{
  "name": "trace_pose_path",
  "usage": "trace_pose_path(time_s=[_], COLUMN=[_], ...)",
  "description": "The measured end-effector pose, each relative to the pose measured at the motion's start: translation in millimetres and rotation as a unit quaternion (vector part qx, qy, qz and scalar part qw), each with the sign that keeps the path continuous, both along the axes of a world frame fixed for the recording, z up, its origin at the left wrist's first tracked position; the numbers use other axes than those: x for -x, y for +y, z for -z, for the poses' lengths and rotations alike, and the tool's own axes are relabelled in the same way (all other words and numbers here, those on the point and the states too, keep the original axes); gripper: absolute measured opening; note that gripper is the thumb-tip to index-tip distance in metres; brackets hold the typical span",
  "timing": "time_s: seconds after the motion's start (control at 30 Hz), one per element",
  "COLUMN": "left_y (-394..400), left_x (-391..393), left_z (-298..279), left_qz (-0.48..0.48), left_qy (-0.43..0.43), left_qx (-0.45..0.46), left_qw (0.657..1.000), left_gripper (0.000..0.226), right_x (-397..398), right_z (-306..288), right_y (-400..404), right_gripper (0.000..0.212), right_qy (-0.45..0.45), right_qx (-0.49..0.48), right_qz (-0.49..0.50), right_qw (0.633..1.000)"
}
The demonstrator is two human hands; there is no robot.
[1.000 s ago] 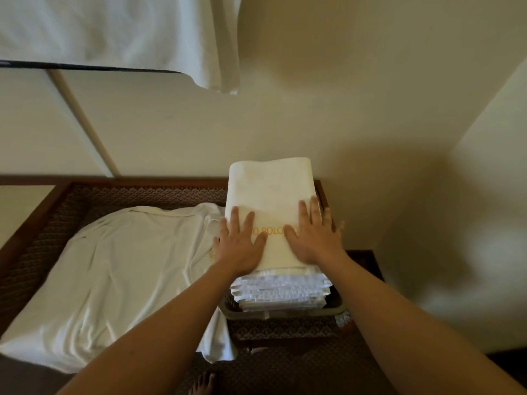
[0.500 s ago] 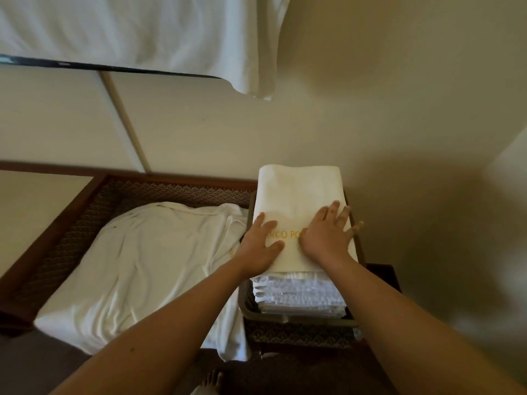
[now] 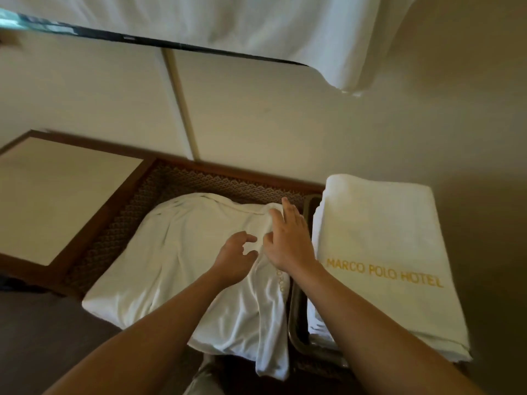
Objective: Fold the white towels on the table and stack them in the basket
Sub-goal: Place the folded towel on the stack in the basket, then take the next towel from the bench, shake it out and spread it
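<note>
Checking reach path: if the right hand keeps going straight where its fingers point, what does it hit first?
The right hand points away over the unfolded towel. It would likely meet that towel's far edge first, then the patterned table; hand height is unclear.

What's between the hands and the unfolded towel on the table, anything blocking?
Nothing visible. Both hands are already over the unfolded towel: the left hand with curled fingers at a crease near its right side, the right hand with fingers extended on its right edge. The basket with the folded stack sits directly beside it.
</note>
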State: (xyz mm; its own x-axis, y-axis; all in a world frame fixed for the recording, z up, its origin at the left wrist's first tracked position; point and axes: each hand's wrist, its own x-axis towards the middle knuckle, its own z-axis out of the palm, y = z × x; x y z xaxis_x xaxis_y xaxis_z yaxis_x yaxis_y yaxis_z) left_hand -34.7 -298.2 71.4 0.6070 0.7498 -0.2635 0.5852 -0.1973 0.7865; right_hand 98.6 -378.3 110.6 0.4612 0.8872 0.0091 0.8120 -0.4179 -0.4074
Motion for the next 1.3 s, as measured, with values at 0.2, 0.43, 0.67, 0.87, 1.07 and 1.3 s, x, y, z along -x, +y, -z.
trace_pose_path(time_s=[0.2,0.43,0.67,0.87,1.07,1.3], left_y=[112.0,226.6,297.7,321.5,315.6,258.7], left_x=[-9.2,-37.5,-87.3,-99.2,-90.1,-66.3], left_z=[45.2,109.3,149.4,162.0,137.7,85.0], left_qz=[0.054,0.172,0.327,0.38,0.276,0.314], left_qy=[0.073,0.146,0.28,0.41,0.155,-0.058], left_qx=[0.002,0.002,-0.112,-0.217,-0.184,-0.172], left_qw=[0.996,0.974,0.895,0.8,0.931,0.932], left_gripper=[0.034,0.034,0.039,0.05,0.02,0.024], right_x=[-18.4,-60.8,-94.3,-102.1,-78.4,-47.0], right_z=[53.1,128.2,179.4,195.0,163.3,113.1], right_y=[88.5,155.5,183.7,173.6,164.6,162.2], right_gripper=[0.06,0.061,0.065,0.027,0.021,0.019], right_qy=[0.102,0.22,0.332,0.336,0.28,0.314], right_qx=[0.103,0.168,0.204,0.141,-0.072,-0.179], right_qz=[0.098,0.239,0.43,0.473,0.528,0.438], right_qw=[0.985,0.931,0.814,0.802,0.798,0.823])
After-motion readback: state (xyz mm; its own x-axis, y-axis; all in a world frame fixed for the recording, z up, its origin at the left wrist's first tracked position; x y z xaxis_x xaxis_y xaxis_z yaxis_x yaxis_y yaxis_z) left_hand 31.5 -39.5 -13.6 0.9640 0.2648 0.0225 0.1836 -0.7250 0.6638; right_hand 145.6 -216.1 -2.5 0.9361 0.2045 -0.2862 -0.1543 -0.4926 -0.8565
